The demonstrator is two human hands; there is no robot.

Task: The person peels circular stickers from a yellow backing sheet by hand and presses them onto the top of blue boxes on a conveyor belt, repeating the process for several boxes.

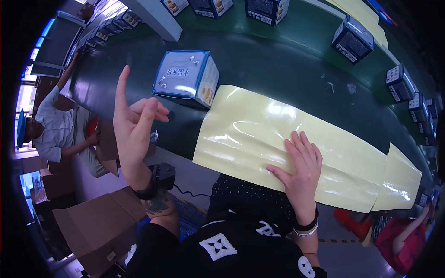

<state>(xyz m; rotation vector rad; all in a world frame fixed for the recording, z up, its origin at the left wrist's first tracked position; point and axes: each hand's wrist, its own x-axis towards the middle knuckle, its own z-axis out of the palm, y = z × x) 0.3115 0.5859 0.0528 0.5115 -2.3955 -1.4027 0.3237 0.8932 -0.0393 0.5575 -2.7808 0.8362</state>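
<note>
My left hand (131,125) is raised at the table's near edge, in front of a blue and white box (178,74). Its index finger points straight up, while the thumb and other fingers are partly bent; I see nothing held in it. The box sits a little beyond it, its printed top facing up. Flat on a glossy pale yellow sheet (241,125) rests my right hand (303,167), fingers spread. The sheet looks wrinkled and overhangs the near edge. Another yellow sheet piece (398,183) adjoins its right end.
Dark blue boxes (353,39) stand along the far side of the green table (259,60), with more boxes (401,83) at right. A grey post (157,21) rises at the back. An open carton (99,222) lies lower left. Co-workers (55,129) sit at left and far right.
</note>
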